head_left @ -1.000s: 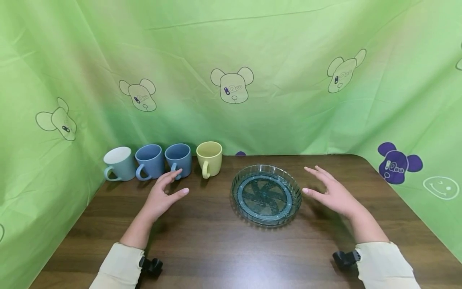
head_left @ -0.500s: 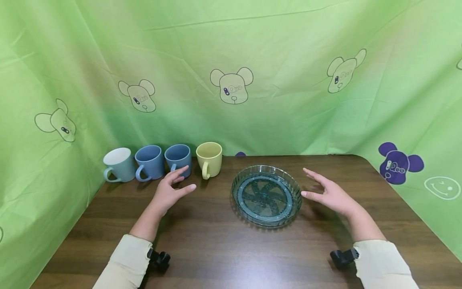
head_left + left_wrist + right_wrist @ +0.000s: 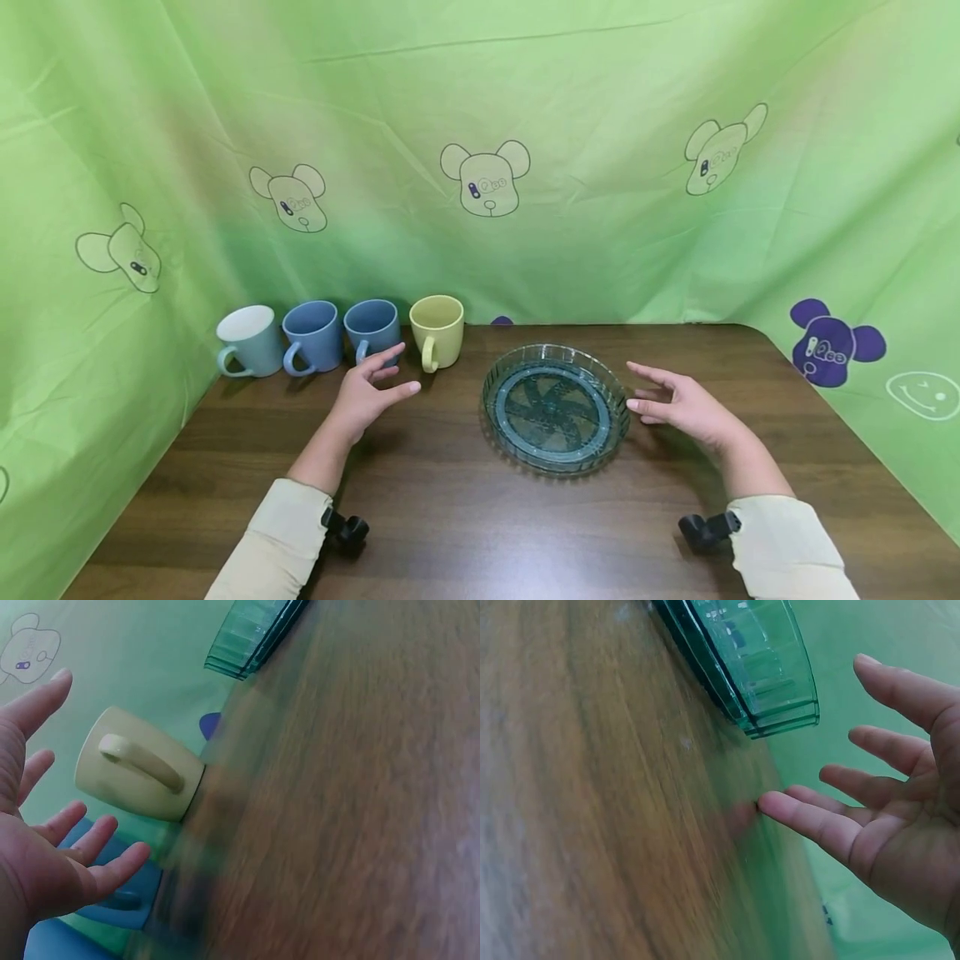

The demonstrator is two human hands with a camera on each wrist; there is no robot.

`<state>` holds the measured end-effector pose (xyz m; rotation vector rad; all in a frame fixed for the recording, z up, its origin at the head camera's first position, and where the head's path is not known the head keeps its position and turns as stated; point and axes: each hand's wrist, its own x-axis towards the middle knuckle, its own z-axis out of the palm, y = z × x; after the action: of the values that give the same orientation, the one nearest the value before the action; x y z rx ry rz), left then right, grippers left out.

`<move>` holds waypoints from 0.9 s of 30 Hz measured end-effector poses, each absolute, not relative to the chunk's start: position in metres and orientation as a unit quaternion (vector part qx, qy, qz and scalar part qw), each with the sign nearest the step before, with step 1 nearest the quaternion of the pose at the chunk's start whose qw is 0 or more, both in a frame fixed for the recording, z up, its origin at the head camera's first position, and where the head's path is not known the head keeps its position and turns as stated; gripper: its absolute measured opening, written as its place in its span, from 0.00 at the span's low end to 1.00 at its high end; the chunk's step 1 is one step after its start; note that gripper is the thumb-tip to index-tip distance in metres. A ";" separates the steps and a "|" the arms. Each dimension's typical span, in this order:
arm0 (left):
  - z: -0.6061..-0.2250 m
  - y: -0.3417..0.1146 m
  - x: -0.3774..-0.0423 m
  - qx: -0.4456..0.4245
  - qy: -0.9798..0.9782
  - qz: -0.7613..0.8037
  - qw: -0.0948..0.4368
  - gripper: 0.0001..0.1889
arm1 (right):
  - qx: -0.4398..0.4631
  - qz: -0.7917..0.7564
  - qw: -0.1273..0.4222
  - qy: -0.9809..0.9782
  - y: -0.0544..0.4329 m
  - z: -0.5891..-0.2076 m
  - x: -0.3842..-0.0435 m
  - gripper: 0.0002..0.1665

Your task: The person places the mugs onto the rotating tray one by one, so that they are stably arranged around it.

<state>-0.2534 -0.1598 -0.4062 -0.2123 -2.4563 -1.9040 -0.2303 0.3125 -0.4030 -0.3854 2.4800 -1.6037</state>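
Observation:
A round, clear greenish glass dish (image 3: 553,454) lies on the wooden table, right of centre. Just to its right hovers my right hand (image 3: 688,408), fingers spread and relaxed; in the right wrist view a gap separates the hand (image 3: 900,802) from the dish wall (image 3: 780,712). My left hand (image 3: 363,400) is held over the table left of the dish, thumb and fingers apart, holding nothing. It is nearest the yellow mug (image 3: 438,333) and a blue mug (image 3: 372,325), whose handle it partly covers. In the left wrist view the yellow mug (image 3: 139,769) stands beyond the fingers.
A second blue mug (image 3: 311,337) and a light-blue mug (image 3: 251,346) with a white inside stand in the same row at the back left. Green printed cloth (image 3: 480,250) hangs behind and beside the wooden table (image 3: 450,517).
My left hand has moved right and slightly forward, closer to the dish. The right hand has shifted a little, its fingers bending somewhat more beside the rim. Dish and mugs stay put.

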 end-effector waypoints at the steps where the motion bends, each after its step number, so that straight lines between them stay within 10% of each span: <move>1: -0.408 -0.158 -0.255 -0.065 -0.785 -0.616 0.013 0.36 | -0.131 -0.543 0.084 0.825 0.312 -0.404 -0.231 0.44; 27: -0.426 -0.119 -0.281 -0.015 -0.733 -0.675 0.081 0.31 | -0.120 -0.622 0.115 0.765 0.304 -0.414 -0.236 0.39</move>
<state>-0.2808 -0.1195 -0.4259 -0.0462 -2.1912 -2.0180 -0.2364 0.3040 -0.4135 -0.3522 2.2418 -1.8223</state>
